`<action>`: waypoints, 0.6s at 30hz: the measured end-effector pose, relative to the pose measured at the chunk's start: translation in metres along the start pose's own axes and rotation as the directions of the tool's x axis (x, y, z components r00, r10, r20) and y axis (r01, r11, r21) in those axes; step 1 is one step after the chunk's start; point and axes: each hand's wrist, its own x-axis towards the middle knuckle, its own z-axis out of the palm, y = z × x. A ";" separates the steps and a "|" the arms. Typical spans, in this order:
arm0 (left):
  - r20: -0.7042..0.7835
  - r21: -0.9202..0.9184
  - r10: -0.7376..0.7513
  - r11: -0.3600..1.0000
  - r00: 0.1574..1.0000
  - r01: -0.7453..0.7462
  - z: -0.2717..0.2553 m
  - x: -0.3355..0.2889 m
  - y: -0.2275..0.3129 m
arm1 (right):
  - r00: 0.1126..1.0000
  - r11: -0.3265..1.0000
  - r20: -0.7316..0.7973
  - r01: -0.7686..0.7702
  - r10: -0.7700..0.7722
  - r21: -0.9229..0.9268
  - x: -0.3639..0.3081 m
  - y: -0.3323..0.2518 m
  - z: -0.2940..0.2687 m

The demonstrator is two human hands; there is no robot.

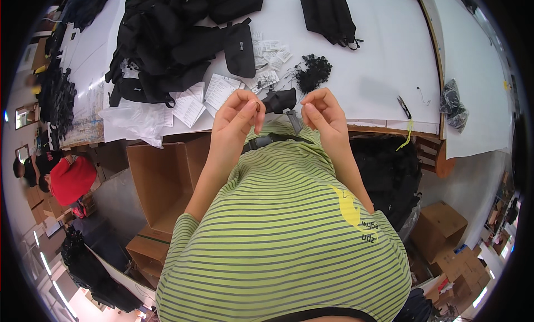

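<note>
My left hand (238,114) is closed in a pinch at the table's near edge, beside the left end of a small black fabric piece (281,100). What lies between its fingertips is too small to name. My right hand (325,114) pinches likewise, just off that piece's right end, with a tiny dark bit at the fingertips that I cannot make out. A grey strap end (294,122) hangs from the black piece. Below, a black strap with a buckle (259,142) crosses the striped shirt. Beyond my hands lies a tangle of black cords (313,73).
Black bags (161,44) are heaped at the far left, with printed white cards (189,108), small tags (272,54) and a clear plastic bag (136,122) nearby. Another black bag (329,17) lies far off. Thread snips (404,107) rest at right. Under the table stands an open carton (158,180).
</note>
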 end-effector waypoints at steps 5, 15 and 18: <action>0.005 -0.093 -0.055 0.994 0.998 0.055 -0.007 -0.001 0.001 | 0.995 0.894 -0.049 0.053 -0.083 -0.445 0.011 0.019 -0.005; 0.018 -0.158 -0.072 0.985 0.997 0.074 -0.008 0.002 0.003 | 0.997 0.867 0.035 0.081 -0.074 -0.491 0.009 0.004 0.011; 0.003 -0.066 -0.098 0.993 0.995 0.098 -0.003 0.005 0.007 | 0.990 0.872 0.104 0.136 -0.098 -0.471 0.014 -0.018 0.022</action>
